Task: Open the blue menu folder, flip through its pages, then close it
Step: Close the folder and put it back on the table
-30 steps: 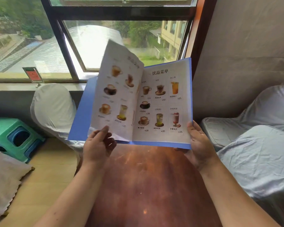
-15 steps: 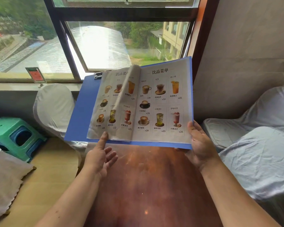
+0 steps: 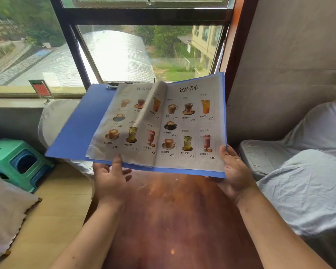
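The blue menu folder is held open in the air above a reddish-brown table, tilted toward me. Its left pages and right page show drink pictures with prices. A leaf near the spine still bulges upward. My right hand grips the folder's lower right corner, thumb on the page and fingers beneath. My left hand sits at the lower edge of the left pages with its fingers spread. One fingertip touches the page edge, and the hand holds nothing.
A window fills the wall behind the folder, with a small red sign on its sill. A white-covered chair and a green plastic stool stand at the left. Grey cushions lie at the right, a pale cloth at lower left.
The page my left hand held upright has dropped onto the left stack. My left hand let go of it and spread its fingers. The folder has tilted flatter.
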